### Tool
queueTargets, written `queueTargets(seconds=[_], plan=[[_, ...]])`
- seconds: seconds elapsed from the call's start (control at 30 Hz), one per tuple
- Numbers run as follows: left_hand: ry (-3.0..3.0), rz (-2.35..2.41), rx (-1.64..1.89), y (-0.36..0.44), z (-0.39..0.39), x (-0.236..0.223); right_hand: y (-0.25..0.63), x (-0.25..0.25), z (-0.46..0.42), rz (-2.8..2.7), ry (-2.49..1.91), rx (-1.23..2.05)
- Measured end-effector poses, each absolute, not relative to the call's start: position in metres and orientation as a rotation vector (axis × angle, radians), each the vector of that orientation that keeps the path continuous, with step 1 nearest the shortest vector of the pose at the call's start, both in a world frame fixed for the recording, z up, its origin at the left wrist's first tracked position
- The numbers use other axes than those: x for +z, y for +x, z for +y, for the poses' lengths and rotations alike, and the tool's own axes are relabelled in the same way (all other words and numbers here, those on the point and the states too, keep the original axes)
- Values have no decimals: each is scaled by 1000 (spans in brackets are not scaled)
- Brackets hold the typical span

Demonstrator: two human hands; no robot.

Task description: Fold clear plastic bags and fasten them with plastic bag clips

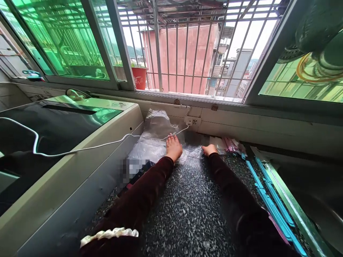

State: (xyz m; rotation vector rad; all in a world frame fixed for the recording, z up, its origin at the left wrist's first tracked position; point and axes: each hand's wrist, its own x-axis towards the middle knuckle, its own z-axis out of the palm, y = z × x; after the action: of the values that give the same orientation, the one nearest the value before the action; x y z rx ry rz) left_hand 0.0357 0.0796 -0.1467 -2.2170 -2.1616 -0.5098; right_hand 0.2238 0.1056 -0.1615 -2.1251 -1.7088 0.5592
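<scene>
My left hand [174, 148] lies palm down with its fingers stretched out over clear plastic bags [150, 151] at the back of the counter. A thin clear plastic bag [194, 151] is spread between my two hands. At its right edge, my right hand [209, 150] is closed, with thumb and fingers pinching the plastic; the exact grip is small in view. Just right of that hand are small packets with pink items [232, 144]. Below the left forearm sits a dark object with digits [142, 171], partly covered by the sleeve and blurred.
A white cable [107, 145] runs from the wall socket [193, 122] past my left hand and over the large appliance [115, 125] at left. Blue plastic strips [268, 200] lie along the sink edge [292, 200] at right. Speckled stone counter [187, 214] spreads between my forearms.
</scene>
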Motion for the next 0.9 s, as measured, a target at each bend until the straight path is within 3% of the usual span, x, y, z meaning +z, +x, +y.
queueTargets(seconds=[0.2, 0.43, 0.7, 0.9], plan=[[-2032, -2427, -1026, 35, 112, -134, 216, -163, 120, -1560, -2293, 732], [-2171, -2673, -1196, 22, 117, -130, 237, -147, 95, -1586, -2174, 759], [-2648, -2686, -1432, 13, 34, -120, 278, -116, -5, -1562, -1905, 744], [-2967, -2760, -1296, -13, -45, -126, 286, -126, -107, -1571, -1765, 894]])
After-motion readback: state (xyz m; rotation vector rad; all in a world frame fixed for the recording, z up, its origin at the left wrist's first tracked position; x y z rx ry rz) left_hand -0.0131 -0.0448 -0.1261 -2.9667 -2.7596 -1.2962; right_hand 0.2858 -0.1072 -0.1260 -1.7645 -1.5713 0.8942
